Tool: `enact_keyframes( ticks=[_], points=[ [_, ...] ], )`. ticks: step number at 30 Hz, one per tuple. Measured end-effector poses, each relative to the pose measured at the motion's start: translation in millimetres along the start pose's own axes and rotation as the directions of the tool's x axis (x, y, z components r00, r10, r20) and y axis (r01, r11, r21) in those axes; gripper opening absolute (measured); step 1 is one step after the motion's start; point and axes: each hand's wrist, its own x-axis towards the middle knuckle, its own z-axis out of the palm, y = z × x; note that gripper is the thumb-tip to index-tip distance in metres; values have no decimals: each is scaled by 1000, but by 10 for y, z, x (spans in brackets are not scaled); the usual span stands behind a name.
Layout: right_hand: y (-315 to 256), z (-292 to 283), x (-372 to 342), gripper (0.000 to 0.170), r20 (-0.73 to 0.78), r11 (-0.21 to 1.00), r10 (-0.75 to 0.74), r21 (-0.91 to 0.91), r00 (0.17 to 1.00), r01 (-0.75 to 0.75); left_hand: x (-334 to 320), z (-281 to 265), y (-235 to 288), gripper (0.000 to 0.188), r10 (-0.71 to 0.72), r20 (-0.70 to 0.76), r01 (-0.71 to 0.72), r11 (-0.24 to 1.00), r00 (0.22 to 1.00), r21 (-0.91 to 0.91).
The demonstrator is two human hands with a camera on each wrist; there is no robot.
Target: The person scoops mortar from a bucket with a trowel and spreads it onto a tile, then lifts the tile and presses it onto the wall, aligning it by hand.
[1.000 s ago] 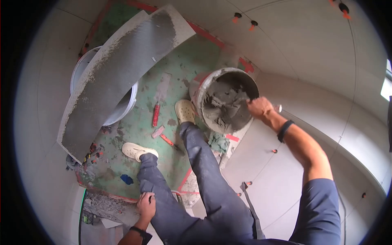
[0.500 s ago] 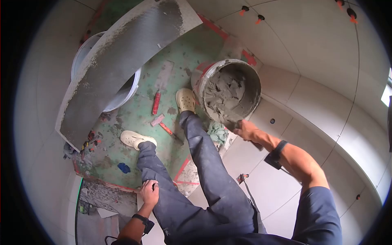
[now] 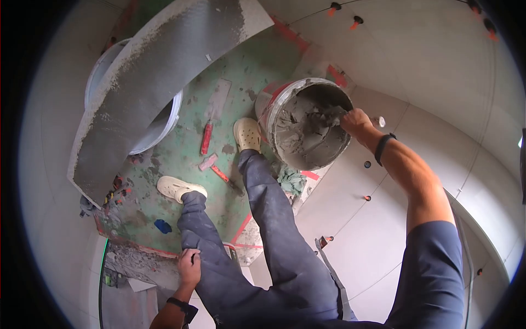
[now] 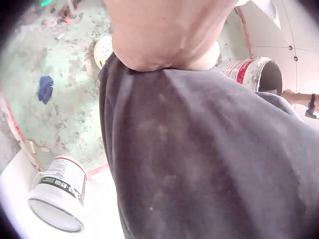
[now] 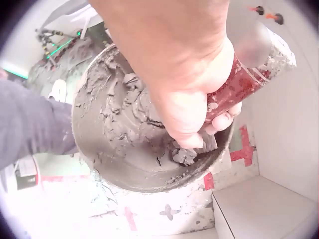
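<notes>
Grey wet mortar (image 3: 300, 129) lines the inside of a bucket (image 3: 269, 109) standing by the person's right foot. At the bucket's far right rim, the right hand (image 3: 357, 123) grips a tool whose red, mortar-spotted handle (image 5: 239, 89) shows in the right wrist view. A lump of mortar (image 5: 184, 155) sits on the tool's blade, of which little shows below the fingers. The left hand (image 3: 189, 267) rests on the left thigh of the dark trousers (image 4: 169, 144), holding nothing visible; in the left wrist view its fingers are hidden.
A large mortar-coated tile (image 3: 148, 82) lies across white buckets (image 3: 171, 123) on the left. On the green floor are a red-handled trowel (image 3: 206, 138), a hammer (image 3: 219, 172), a blue cloth (image 3: 163, 226) and a greenish rag (image 3: 291, 182). Orange clips (image 3: 357, 21) dot the tiled wall.
The right hand first moved from the bucket's right side to its near rim, then back up to the right rim, turning the mortar over. The left hand stayed on the thigh.
</notes>
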Motion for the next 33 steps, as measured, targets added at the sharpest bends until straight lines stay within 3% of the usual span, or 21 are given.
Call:
enact_keyframes(
  ticks=[2,9,12,14,17,18,19,20,22,23,24,26,28,30,33],
  points=[
    [-139,68,202,12,31,968,-185,-164,982,187,8,-27,-51,12,2,-36,-5,996,999,-88],
    [-290,94,63,14,111,956,-282,-57,953,289,52,36,128,11,-24,-30,23,999,999,-23],
    [-573,192,-163,14,72,954,-269,159,961,255,62,111,210,10,17,-33,-16,999,999,40],
    [-742,174,-265,17,67,896,-195,418,978,150,63,148,232,9,1,-38,1,999,999,52],
    [-1153,256,-48,33,33,614,-27,789,999,-10,108,205,225,9,-4,-8,4,998,1000,68],
    [-1310,134,69,37,19,394,104,917,994,-58,124,198,219,9,-7,-9,8,997,1000,77],
    [-1366,71,223,38,87,103,62,990,994,-93,146,187,214,9,3,-11,-2,998,1000,68],
    [-1363,-4,287,38,88,93,59,991,994,-94,142,179,210,9,14,-7,-13,998,1000,58],
    [-1286,-193,149,35,317,-405,38,872,947,-276,78,154,242,9,-5,10,4,997,1000,79],
    [-1166,-169,-43,27,266,-448,-16,860,964,-245,131,153,282,10,-7,0,7,996,1000,88],
    [-1078,-144,-277,27,262,-450,3,862,965,-233,150,151,300,10,11,-7,-10,996,1000,85],
    [-959,-120,-794,23,237,-595,83,791,968,-143,102,148,292,9,-11,28,6,990,1000,143],
    [-741,-305,-1312,22,303,-698,-100,658,948,-283,88,142,273,9,-17,35,12,989,999,145],
    [-652,-97,-1451,20,322,-676,-275,606,906,-420,83,161,311,9,-36,45,29,990,998,140],
    [-618,376,-1070,19,399,-676,-265,573,878,-464,75,95,286,8,-49,50,42,991,998,128]
  ],
)
